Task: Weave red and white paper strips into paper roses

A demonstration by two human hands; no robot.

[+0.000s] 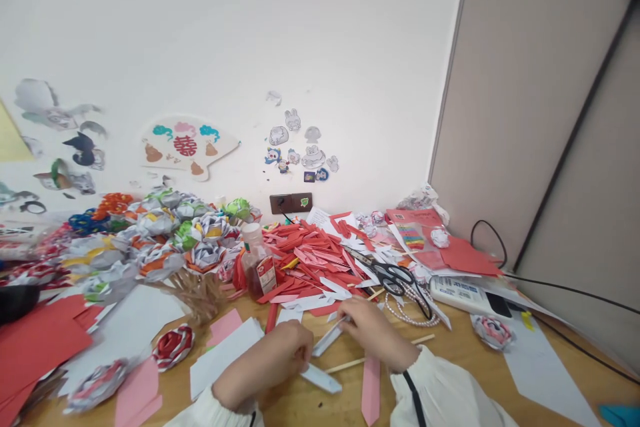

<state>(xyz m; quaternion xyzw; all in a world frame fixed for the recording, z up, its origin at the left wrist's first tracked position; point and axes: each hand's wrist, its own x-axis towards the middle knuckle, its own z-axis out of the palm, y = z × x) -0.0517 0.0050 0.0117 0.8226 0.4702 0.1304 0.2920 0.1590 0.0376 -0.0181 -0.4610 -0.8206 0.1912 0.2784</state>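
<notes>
My left hand (287,350) is closed, its fingers curled at the end of a folded white paper strip (324,379) that sticks out to the right. My right hand (367,327) pinches the upper end of another folded white paper strip (327,339), whose lower end reaches close to my left fingers. Below my hands, a thin wooden stick (345,365) lies on the table and passes under my right wrist. A pink folded paper strip (371,390) lies beside my right sleeve. White paper sheets (225,350) are left of my left forearm.
A heap of red and pink folded strips (315,257) lies behind my hands, with black-handled scissors (393,277), a pearl string (407,312) and a bottle (259,263). Several paper flowers (173,347) crowd the left. Red sheets (467,255) and a dark phone (497,305) lie right.
</notes>
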